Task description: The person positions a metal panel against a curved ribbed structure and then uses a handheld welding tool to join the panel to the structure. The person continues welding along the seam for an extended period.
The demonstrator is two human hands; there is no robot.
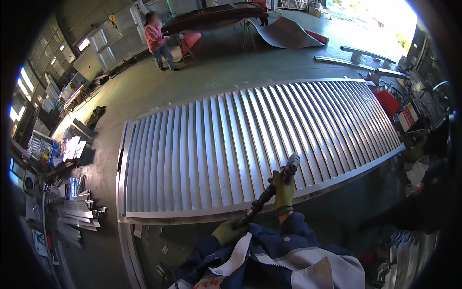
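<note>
My gloved right hand [284, 191] wraps round the front part of a black power tool with a silver head, which looks like an angle grinder [263, 198]. Lower down and nearer my body, my gloved left hand [227, 233] closes on its rear end. The tool slants up and to the right, its head over the near edge of a large metal louvre panel [211, 159]. Whether the head touches the slats I cannot tell. The panel lies flat in front of me, its many slanted slats set in a pale metal frame.
A person in a pink top [156, 41] stands at the far left beside a dark red panel [211, 18] on trestles. Metal strips [79, 214] lie on the left floor. A red object [386, 100] and metal beams [368, 54] are at the right.
</note>
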